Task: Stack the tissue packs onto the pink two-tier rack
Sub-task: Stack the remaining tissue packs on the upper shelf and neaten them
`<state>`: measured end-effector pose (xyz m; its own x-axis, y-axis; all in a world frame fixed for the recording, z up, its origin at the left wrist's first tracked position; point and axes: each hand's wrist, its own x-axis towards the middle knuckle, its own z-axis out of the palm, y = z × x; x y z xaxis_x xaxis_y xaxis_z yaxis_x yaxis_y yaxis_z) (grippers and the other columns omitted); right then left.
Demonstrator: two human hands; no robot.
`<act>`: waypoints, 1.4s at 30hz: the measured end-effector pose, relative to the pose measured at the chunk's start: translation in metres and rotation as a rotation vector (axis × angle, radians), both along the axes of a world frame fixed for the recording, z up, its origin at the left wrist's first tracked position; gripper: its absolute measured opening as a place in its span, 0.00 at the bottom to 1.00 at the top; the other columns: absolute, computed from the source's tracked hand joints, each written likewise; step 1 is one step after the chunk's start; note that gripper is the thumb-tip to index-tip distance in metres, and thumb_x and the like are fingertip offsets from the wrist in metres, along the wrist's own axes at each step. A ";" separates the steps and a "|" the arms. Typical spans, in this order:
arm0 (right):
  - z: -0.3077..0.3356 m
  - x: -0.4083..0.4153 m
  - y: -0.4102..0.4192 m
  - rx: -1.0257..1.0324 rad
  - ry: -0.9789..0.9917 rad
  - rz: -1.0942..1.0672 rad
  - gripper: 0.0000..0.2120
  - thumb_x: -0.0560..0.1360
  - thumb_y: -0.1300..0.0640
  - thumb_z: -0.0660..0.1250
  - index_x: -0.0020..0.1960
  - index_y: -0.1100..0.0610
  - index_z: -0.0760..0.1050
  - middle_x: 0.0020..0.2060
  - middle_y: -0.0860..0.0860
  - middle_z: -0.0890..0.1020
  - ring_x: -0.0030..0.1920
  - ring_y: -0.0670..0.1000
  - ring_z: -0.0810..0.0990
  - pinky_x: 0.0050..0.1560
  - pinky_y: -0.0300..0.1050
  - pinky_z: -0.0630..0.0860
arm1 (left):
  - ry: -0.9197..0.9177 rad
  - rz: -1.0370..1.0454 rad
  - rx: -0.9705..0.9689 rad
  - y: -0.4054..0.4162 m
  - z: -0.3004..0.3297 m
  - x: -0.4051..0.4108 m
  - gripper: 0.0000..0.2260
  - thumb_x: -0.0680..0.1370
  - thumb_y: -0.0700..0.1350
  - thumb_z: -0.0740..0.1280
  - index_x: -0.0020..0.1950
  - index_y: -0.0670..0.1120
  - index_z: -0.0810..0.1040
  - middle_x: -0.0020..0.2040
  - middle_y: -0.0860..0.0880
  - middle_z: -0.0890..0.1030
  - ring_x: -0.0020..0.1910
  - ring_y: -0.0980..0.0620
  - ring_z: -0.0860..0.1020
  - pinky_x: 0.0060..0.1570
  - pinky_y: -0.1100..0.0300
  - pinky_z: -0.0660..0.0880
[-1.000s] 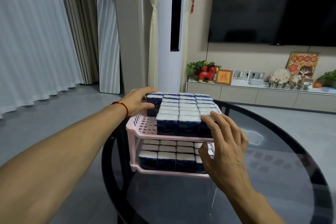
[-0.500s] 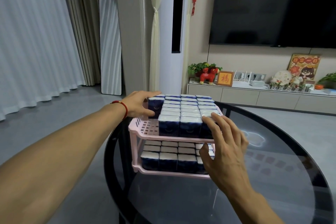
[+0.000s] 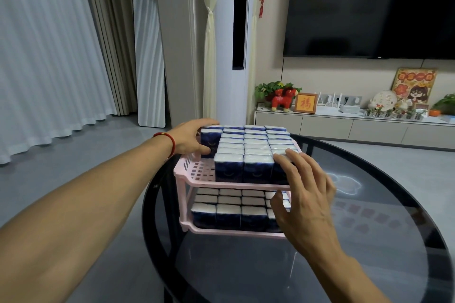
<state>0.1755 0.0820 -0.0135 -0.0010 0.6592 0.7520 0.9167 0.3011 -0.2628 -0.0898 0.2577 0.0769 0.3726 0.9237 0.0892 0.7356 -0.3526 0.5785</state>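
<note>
Glossy dark glass table (image 3: pixel 357 253); matt pink plastic rack (image 3: pixel 197 174); shiny film-wrapped tissue packs (image 3: pixel 256 152).

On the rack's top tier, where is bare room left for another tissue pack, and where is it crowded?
Bare slotted floor shows at the top tier's front-left corner, bordered by the rack's pink rim, the pack in the left hand behind and the front pack row to the right. Elsewhere the tier is packed tight. The right hand covers the front-right corner.
</note>
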 end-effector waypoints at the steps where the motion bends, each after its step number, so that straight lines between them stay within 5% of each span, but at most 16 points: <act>1: 0.000 0.000 0.000 0.002 -0.001 0.000 0.41 0.66 0.61 0.77 0.76 0.49 0.66 0.76 0.50 0.68 0.77 0.56 0.63 0.72 0.60 0.62 | -0.009 -0.001 -0.015 0.001 -0.001 0.000 0.39 0.70 0.41 0.81 0.75 0.62 0.69 0.67 0.55 0.79 0.65 0.51 0.78 0.67 0.44 0.76; 10: -0.003 0.001 0.001 0.000 -0.008 0.001 0.42 0.66 0.61 0.77 0.77 0.49 0.65 0.77 0.50 0.66 0.78 0.56 0.61 0.72 0.61 0.63 | -0.007 0.000 -0.043 -0.011 0.007 0.006 0.44 0.73 0.36 0.77 0.82 0.56 0.58 0.75 0.48 0.72 0.64 0.52 0.73 0.65 0.53 0.73; 18: -0.004 0.004 0.001 -0.032 -0.024 0.004 0.46 0.68 0.60 0.75 0.81 0.47 0.58 0.81 0.51 0.57 0.80 0.56 0.56 0.73 0.61 0.61 | 0.029 0.027 -0.010 -0.017 0.009 0.004 0.45 0.75 0.40 0.77 0.83 0.56 0.54 0.78 0.45 0.67 0.74 0.44 0.69 0.68 0.49 0.70; 22: 0.003 0.012 -0.003 0.026 -0.014 -0.005 0.39 0.72 0.54 0.68 0.81 0.49 0.59 0.80 0.52 0.60 0.78 0.56 0.60 0.73 0.59 0.61 | -0.080 0.084 -0.026 -0.030 0.015 0.003 0.46 0.76 0.43 0.76 0.84 0.58 0.49 0.81 0.44 0.62 0.76 0.41 0.67 0.70 0.46 0.69; 24: 0.009 0.022 -0.004 0.109 0.080 -0.042 0.33 0.74 0.52 0.64 0.78 0.54 0.64 0.77 0.54 0.66 0.75 0.56 0.65 0.72 0.56 0.63 | -0.140 0.172 0.107 -0.045 0.018 0.002 0.42 0.78 0.45 0.74 0.84 0.56 0.51 0.81 0.45 0.63 0.77 0.41 0.65 0.71 0.46 0.68; 27: 0.010 0.052 -0.002 0.164 0.315 -0.169 0.23 0.77 0.56 0.64 0.71 0.58 0.69 0.67 0.58 0.75 0.66 0.57 0.72 0.67 0.55 0.69 | -0.217 0.298 0.592 -0.086 0.014 0.009 0.28 0.78 0.38 0.69 0.77 0.50 0.67 0.71 0.47 0.74 0.70 0.48 0.72 0.68 0.47 0.74; 31: -0.033 0.110 0.011 -0.247 0.476 -0.356 0.21 0.77 0.59 0.67 0.69 0.56 0.71 0.64 0.58 0.78 0.58 0.57 0.78 0.63 0.60 0.76 | -0.342 0.210 0.988 -0.174 -0.007 0.055 0.13 0.74 0.29 0.67 0.55 0.42 0.79 0.53 0.48 0.79 0.53 0.48 0.78 0.56 0.64 0.75; 35: -0.077 0.135 0.014 -0.655 0.268 -0.346 0.23 0.79 0.54 0.65 0.73 0.51 0.69 0.70 0.54 0.75 0.69 0.57 0.73 0.69 0.57 0.68 | -0.340 -0.203 0.775 -0.226 -0.057 0.122 0.13 0.69 0.30 0.68 0.50 0.43 0.80 0.50 0.51 0.79 0.52 0.50 0.78 0.56 0.56 0.75; 39: -0.084 0.132 0.033 -0.691 0.050 -0.354 0.23 0.80 0.48 0.61 0.75 0.45 0.65 0.73 0.49 0.72 0.71 0.56 0.67 0.68 0.57 0.63 | -0.134 -0.376 0.294 -0.213 -0.115 0.167 0.17 0.73 0.37 0.67 0.59 0.51 0.79 0.58 0.56 0.76 0.63 0.57 0.73 0.67 0.59 0.69; 42: -0.088 0.128 0.060 -0.680 0.023 -0.241 0.26 0.80 0.49 0.60 0.78 0.42 0.60 0.76 0.47 0.67 0.73 0.55 0.67 0.67 0.61 0.63 | -0.026 -0.344 0.165 -0.194 -0.144 0.179 0.16 0.77 0.42 0.66 0.64 0.55 0.76 0.61 0.60 0.74 0.65 0.62 0.69 0.71 0.61 0.65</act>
